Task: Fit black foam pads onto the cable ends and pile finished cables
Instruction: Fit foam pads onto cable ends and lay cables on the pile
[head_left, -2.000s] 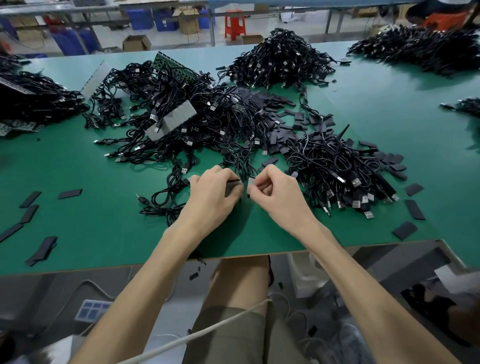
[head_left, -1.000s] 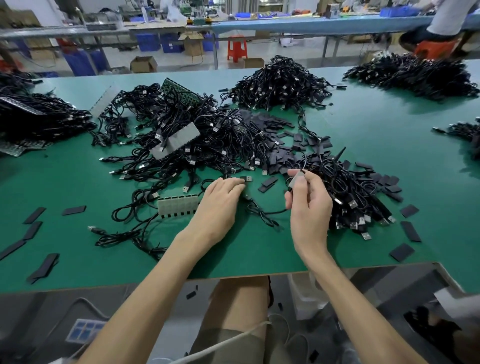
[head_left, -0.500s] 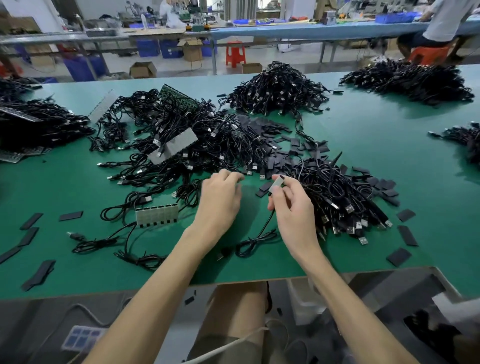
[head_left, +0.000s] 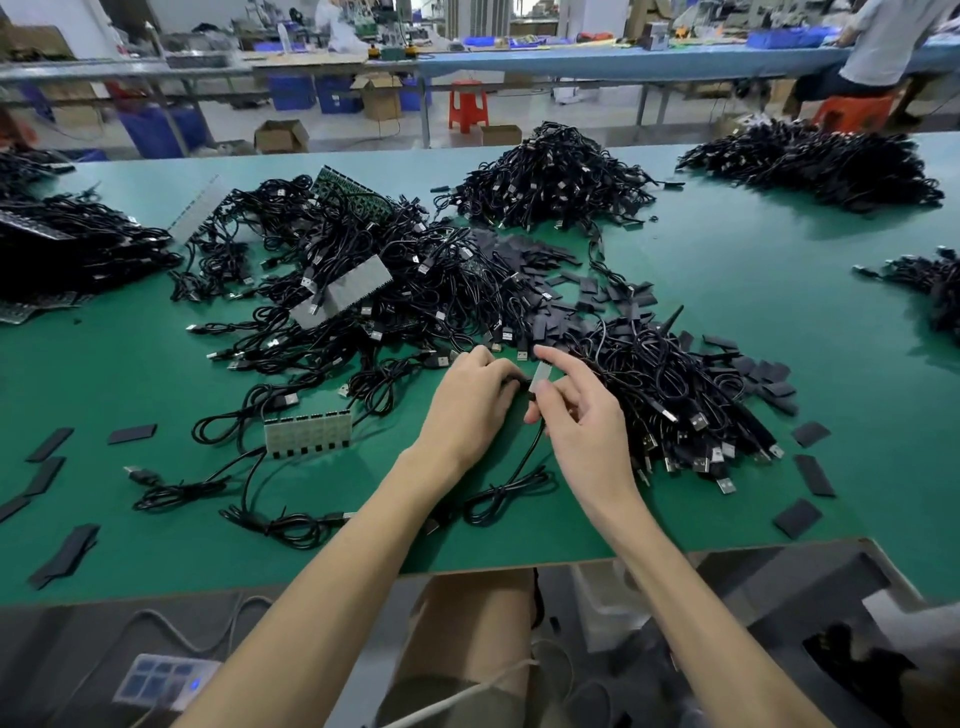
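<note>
My left hand (head_left: 470, 400) curls its fingers round the black end of a cable (head_left: 511, 491), whose coiled length lies on the green table (head_left: 753, 291) just below my hands. My right hand (head_left: 579, 415) pinches a small pale piece (head_left: 540, 375) at that end between thumb and fingers, with the index finger raised. Loose black foam pads (head_left: 566, 306) lie scattered behind my hands. A pile of cables (head_left: 675, 400) with aligned plugs lies directly right of my right hand. What sits under my left fingertips is hidden.
A tangled heap of cables (head_left: 358, 291) spreads to the left and behind. A pale strip of parts (head_left: 306, 435) lies left of my left hand. More foam pads (head_left: 813, 473) lie near the front right edge, others (head_left: 49, 467) at far left. A big cable heap (head_left: 556, 176) stands at the back.
My left hand has drawn back from the cable heap and met the right hand. The right hand still holds the pale piece, and the cable's coil has slid a little to the right.
</note>
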